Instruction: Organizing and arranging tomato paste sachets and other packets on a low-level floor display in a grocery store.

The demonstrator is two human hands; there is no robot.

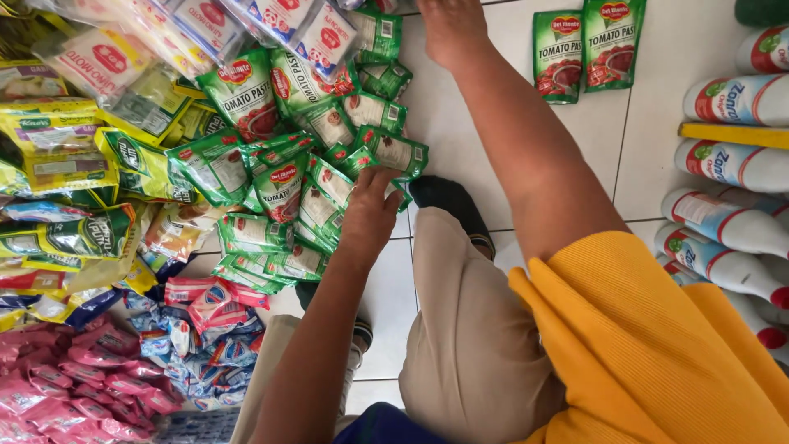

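Both hands are seen over a tiled floor: the left hand is laid, fingers loosely curled, on a heap of green pouches, whether one is gripped cannot be told, while the right hand, at twelve o'clock, is cut off by the frame edge, its grip hidden. White bottles are lined up at three o'clock, pink sachets are piled at eight, and two green pouches are laid apart at one.

2 hands; 2 green pouches set apart; approx 7 white bottles.
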